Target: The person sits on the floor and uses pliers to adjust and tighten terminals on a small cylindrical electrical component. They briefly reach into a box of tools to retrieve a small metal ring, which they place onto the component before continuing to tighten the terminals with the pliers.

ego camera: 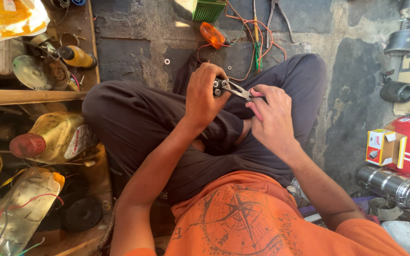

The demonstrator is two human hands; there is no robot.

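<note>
Seated worker's left hand [205, 92] gripping small metal part [218, 86] above lap; right hand [274, 116] squeezing pliers [238, 90] closed on it. Part seeming light, rigid, probably slippery; best held by body, fingers clear of tips.

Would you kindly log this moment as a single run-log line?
left hand: grips small metal part | right hand: holds pliers, tips at the part | setting: seated cross-legged on stone floor
</note>
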